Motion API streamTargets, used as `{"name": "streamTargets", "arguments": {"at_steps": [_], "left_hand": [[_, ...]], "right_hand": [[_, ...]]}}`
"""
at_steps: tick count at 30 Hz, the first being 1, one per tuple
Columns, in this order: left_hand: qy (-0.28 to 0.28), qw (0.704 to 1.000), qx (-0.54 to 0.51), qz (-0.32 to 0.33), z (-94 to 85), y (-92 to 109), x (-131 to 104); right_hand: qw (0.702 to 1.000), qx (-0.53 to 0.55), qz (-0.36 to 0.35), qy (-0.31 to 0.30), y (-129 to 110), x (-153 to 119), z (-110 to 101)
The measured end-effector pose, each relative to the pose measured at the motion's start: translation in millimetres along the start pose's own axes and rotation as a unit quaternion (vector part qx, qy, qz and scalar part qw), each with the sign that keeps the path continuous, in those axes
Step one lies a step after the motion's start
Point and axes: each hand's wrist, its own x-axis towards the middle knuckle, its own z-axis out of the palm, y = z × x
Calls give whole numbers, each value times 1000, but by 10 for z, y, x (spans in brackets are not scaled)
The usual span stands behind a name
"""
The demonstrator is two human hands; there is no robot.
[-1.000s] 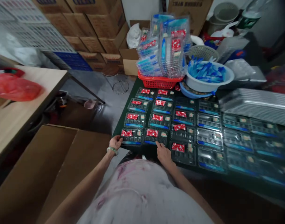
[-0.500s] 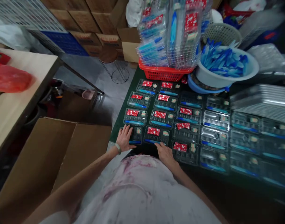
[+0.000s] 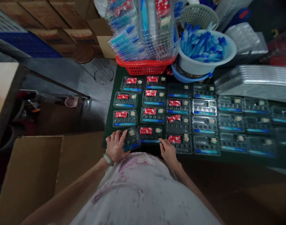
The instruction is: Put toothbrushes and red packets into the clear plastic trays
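Now left hand (image 3: 116,147) grasps corner tray (image 3: 132,139), freshly tilted, no longer lying in line; right hand (image 3: 168,152) touches neighbouring tray (image 3: 153,136), grip unclear.

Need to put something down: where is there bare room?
Bare floor lies between the stool, open carton and green table. A narrow bare strip runs down the table's left edge, beside the trays. Crowded: the back, with red basket, pale basin and stacked clear trays.
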Motion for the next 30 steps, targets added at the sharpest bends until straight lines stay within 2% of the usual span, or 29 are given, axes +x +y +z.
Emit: {"name": "streamTargets", "arguments": {"at_steps": [2,5,7,9,15,19,22,25,27,30], "left_hand": [[-2,999,-13,47,-28,340,190],[-14,993,-28,116,55,808,489],[-24,989,-25,146,149,999,630],[-34,986,-15,161,234,1078,707],[-99,978,30,183,319,1006,772],[-94,978,12,185,304,932,758],[-91,977,0,194,235,817,655],[-69,978,-10,196,63,670,628],[-37,981,-7,190,-90,610,765],[8,981,13,191,-280,631,1207]], "right_hand": [[999,18,24,35,106,-39,-45],[997,43,40,59,254,-120,-117],[996,55,44,62,335,-183,-153],[995,60,51,60,391,-243,-169],[995,70,63,23,402,-317,-146],[995,74,62,12,358,-279,-162],[995,86,55,19,340,-234,-191],[993,101,53,33,339,-196,-202],[992,106,55,39,331,-176,-190],[992,105,59,34,275,-119,-151]]}}
